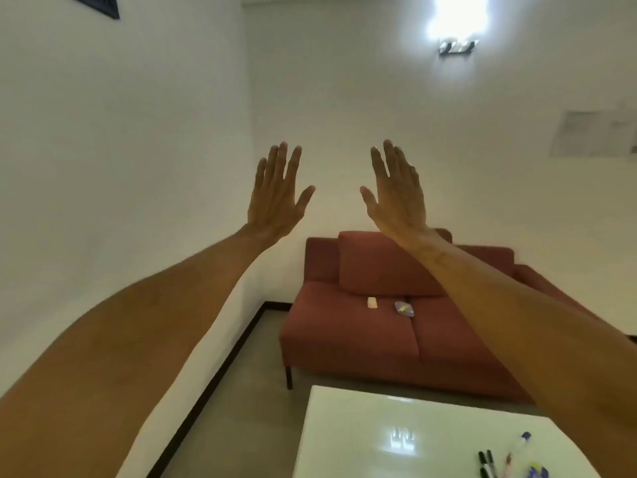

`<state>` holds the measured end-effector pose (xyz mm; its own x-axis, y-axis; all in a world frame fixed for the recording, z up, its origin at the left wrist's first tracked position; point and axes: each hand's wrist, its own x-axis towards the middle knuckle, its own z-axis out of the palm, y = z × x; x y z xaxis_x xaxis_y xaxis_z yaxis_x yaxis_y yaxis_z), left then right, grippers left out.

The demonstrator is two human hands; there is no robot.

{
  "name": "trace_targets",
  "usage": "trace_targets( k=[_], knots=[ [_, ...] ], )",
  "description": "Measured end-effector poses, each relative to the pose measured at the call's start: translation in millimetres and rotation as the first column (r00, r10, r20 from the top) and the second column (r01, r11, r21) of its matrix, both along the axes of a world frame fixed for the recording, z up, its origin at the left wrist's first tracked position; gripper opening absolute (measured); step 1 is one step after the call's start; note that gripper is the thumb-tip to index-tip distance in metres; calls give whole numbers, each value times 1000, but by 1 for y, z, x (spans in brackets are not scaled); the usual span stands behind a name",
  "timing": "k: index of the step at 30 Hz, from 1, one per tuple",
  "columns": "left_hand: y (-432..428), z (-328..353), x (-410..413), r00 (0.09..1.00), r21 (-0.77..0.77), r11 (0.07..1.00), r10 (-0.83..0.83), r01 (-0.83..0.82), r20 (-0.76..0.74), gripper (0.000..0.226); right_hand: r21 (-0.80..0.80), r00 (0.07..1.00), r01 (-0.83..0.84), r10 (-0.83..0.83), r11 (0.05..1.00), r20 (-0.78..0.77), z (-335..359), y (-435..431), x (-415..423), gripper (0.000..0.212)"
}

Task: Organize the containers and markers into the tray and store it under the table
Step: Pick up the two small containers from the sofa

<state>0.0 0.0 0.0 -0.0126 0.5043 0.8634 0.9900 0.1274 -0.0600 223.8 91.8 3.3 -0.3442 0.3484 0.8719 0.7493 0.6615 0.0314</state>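
My left hand [277, 194] and my right hand [396, 191] are raised high in front of me, backs towards the camera, fingers spread, holding nothing. Far below them, at the bottom right, a glossy white table [362, 426] carries black markers [485, 460] and a clear pen with a blue cap [522, 443]. A blue-capped container [537, 472] is cut off by the bottom edge. No tray is in view.
A red sofa [348, 332] stands behind the table against the white wall, with a small white object [372, 302] and a small packet [404, 308] on its seat. Grey floor runs to the left of the table. A wall lamp [456, 46] glows at the upper right.
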Motion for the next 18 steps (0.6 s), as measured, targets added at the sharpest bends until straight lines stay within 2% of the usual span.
trace_targets(
  k=[9, 18],
  knots=[
    [48, -25, -164, 998, -114, 993, -12, 19, 67, 74, -126, 998, 62, -64, 990, -11, -33, 48, -156, 72],
    [175, -73, -261, 990, -162, 977, -127, 136, 69, 75, -221, 991, 124, -130, 967, -12, -92, 153, -258, 70]
  ],
)
